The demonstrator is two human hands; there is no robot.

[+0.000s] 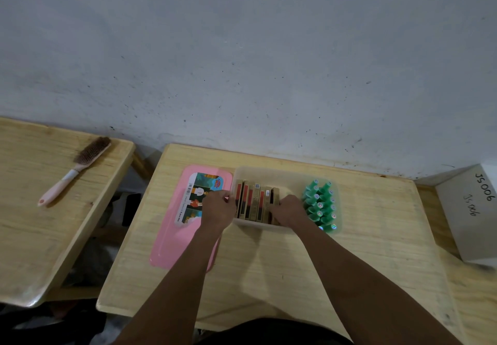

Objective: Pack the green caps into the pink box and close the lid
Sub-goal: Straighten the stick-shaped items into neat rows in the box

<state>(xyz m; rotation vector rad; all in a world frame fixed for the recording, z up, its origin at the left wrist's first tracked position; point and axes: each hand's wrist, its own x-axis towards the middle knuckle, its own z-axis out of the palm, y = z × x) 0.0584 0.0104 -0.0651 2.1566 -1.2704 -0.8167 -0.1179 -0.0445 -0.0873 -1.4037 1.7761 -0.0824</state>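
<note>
Reaching into a clear plastic box (285, 175) on a wooden table (295, 264), a person presses both hands against a row of slim brown-and-red cartons (254, 202) standing on edge inside. The left hand (217, 207) grips the row's left end, the right hand (289, 210) its right end, fingers curled onto the cartons. Green caps (320, 204), each topped with a small shiny sticker, sit packed in rows at the box's right end. The pink lid (172, 237) lies flat just left of the box, its printed label too blurred to read. A grey carton (473, 215) at right bears handwritten "JS006" twice. A brush (74, 169) rests on a neighbouring table (40, 237).
</note>
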